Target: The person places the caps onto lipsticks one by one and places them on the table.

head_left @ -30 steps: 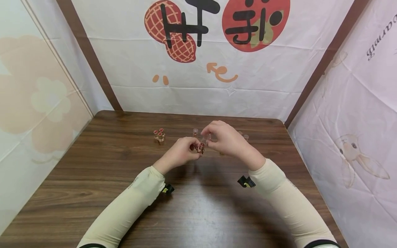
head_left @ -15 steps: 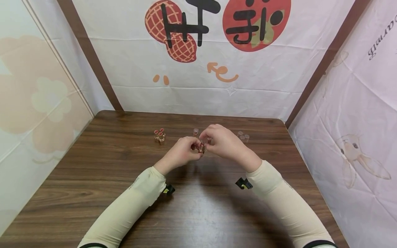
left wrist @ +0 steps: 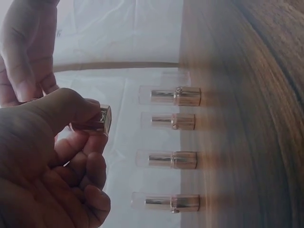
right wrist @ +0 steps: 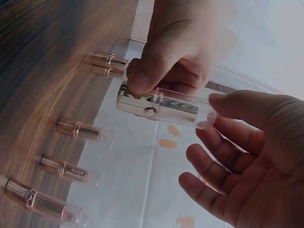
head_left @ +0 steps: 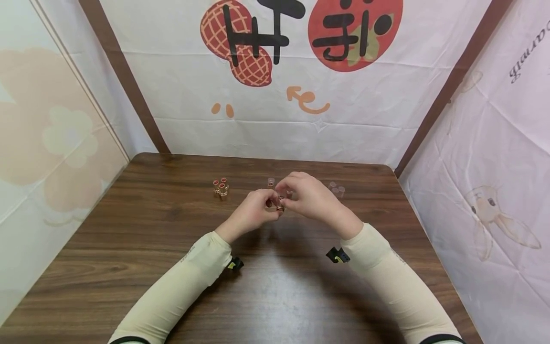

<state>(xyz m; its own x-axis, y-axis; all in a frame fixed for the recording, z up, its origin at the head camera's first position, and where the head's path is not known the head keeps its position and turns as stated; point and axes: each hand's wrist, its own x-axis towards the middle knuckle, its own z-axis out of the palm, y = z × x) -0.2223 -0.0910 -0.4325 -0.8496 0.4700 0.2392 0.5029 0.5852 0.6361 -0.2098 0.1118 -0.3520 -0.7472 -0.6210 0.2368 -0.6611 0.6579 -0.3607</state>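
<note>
My left hand point(head_left: 249, 212) pinches a rose-gold lipstick tube point(right wrist: 135, 103) by its base, just above the middle of the far table area. A clear cap point(right wrist: 204, 116) sits over the tube's upper part. My right hand point(head_left: 313, 200) pinches the end of that cap between thumb and index finger, its other fingers loosely bent. In the head view the fingers hide most of the tube. Close behind the hands, several lipsticks with clear caps point(left wrist: 173, 160) stand upright in a row on the table.
To the left stand 3 uncapped rose-gold lipsticks point(head_left: 222, 189) in a tight group. Several loose clear caps point(head_left: 336, 189) lie to the right of my right hand. The brown wooden table point(head_left: 275, 296) ends at a printed cloth wall point(head_left: 266, 138).
My right hand has moved slightly left and down, bringing the clear cap from beside the tube onto it. The left hand stays almost in place, holding the lipstick.
</note>
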